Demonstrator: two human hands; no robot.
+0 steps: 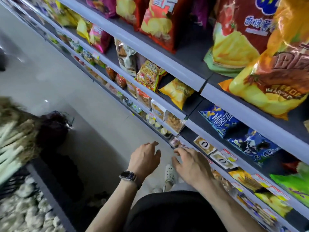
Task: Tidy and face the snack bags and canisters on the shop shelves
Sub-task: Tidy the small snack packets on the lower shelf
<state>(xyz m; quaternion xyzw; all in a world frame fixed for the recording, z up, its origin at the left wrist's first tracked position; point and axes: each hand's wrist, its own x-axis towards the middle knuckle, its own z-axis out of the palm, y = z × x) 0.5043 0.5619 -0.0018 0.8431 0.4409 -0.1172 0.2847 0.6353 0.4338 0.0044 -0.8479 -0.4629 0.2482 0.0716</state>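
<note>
Reaching low on the grey metal shelving (167, 64), head view: left hand (145, 158) loosely spread, empty; right hand (192, 164) touches a small clear pink-filled packet (174, 141) at eleven o'clock, grip unclear; a careless nudge could drop it

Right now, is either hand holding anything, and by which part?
Left hand holds nothing, fingers loose. Right hand has fingertips at the near end of a small pink packet on the shelf edge; blur hides whether they grip it.
</note>
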